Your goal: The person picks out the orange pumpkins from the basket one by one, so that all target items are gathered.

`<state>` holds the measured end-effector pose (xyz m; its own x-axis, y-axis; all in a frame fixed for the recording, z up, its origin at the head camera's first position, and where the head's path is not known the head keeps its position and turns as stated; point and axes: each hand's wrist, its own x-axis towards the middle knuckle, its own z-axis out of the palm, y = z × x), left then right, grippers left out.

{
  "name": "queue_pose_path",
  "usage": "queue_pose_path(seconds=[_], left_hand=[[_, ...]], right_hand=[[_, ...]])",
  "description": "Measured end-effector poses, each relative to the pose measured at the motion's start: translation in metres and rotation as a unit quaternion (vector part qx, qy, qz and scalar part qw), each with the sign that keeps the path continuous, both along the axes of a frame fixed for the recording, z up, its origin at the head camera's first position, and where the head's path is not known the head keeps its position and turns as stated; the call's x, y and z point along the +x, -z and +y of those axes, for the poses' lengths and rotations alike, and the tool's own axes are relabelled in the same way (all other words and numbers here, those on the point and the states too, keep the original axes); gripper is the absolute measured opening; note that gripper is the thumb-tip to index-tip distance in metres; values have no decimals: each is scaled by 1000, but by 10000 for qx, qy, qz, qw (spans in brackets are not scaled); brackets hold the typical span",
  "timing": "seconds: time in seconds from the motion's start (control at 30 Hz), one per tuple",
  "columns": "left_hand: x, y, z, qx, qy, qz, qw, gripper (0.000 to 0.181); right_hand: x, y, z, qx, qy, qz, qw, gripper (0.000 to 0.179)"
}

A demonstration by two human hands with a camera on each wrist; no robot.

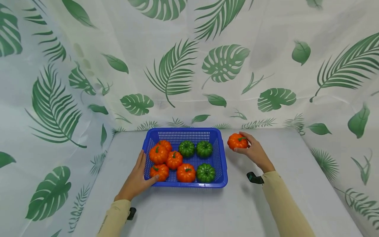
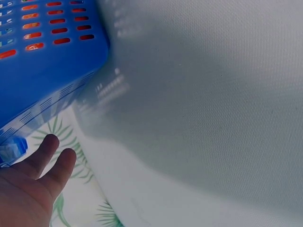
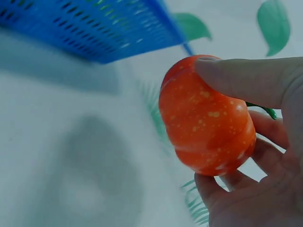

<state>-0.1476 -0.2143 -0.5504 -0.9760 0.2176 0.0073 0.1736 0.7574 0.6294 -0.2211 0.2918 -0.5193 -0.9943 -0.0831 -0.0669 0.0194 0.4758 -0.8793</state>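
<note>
My right hand [image 1: 255, 152] holds an orange miniature pumpkin [image 1: 238, 141] just right of the basket. In the right wrist view, the thumb lies across the glossy pumpkin [image 3: 208, 123] and the fingers wrap under it; its green stem partly shows. A blue plastic basket [image 1: 189, 185] holds several orange pumpkins [image 1: 158, 154] on its left side and three green pumpkins [image 1: 205, 172] toward the right. My left hand [image 1: 137, 179] rests at the basket's left front corner, fingers straight along the outer wall and thumb over the front rim. Two extended fingers [image 2: 59, 172] appear beside the basket in the left wrist view.
The basket stands on a white table [image 1: 189, 214], close to its back edge. Behind and on both sides hangs a white curtain [image 1: 183, 65] printed with green leaves. Dark wrist straps with small devices [image 1: 255, 178] sit at both sleeves.
</note>
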Motion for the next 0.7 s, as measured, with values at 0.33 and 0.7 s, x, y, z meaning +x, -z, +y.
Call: queue_pose_path(seconds=[0.33, 0.7], left_hand=[[-2, 1, -1, -28, -6, -76, 10000, 116], [-2, -2, -2, 21, -38, -306, 9995, 118]], right_hand=[[-17, 36, -4, 311, 149, -60, 9994, 88], [-27, 54, -10, 608, 157, 124, 9979, 89]])
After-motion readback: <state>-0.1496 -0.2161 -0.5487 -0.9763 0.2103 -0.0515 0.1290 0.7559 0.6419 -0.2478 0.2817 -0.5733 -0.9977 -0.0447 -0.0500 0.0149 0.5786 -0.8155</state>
